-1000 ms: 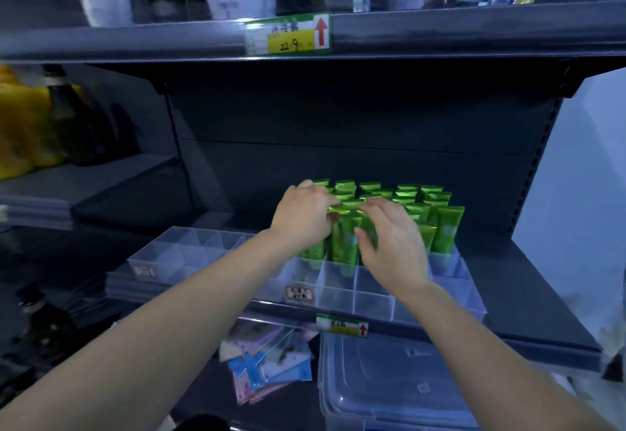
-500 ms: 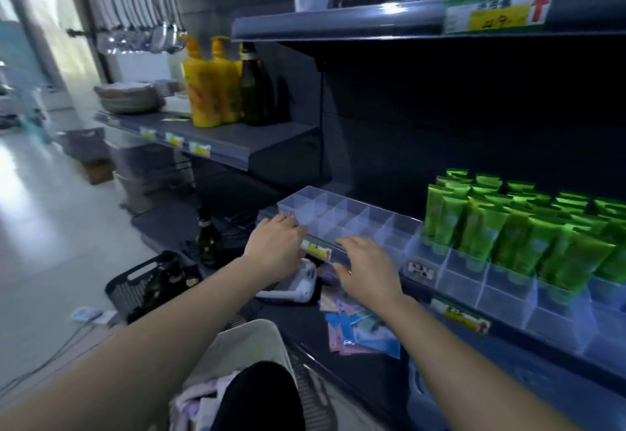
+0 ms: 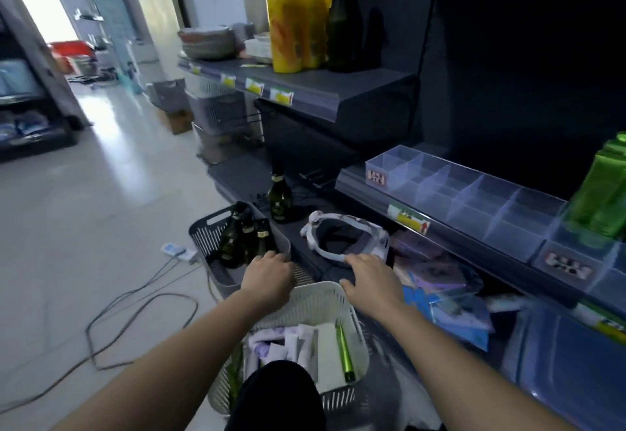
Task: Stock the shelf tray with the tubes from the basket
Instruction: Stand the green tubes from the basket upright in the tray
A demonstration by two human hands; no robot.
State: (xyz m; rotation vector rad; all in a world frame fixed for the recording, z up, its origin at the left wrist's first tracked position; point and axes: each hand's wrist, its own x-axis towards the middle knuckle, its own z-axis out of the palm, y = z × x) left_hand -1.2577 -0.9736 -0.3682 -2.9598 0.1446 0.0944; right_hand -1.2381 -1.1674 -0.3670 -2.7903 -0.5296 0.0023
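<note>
Hands (image 3: 318, 281) — over slatted white basket (image 3: 315, 298)

The basket (image 3: 333, 298) sits on the floor before the shelf; a second basket (image 3: 211, 237) — holding bottles (image 3: 245, 240) — stands just behind it. The shelf tray (image 3: 474, 200) lies to the right, with tubes (image 3: 606, 190) in its right-hand compartments (partly out of view).

I see a pale tiled floor (image 3: 101, 227) carrying a white basket (image 3: 325, 298) at six o'clock and a grey basket (image 3: 206, 237) just beyond it. At three o'clock, the grey shelf (image 3: 474, 227) bears a clear divided tray (image 3: 474, 200).
</note>
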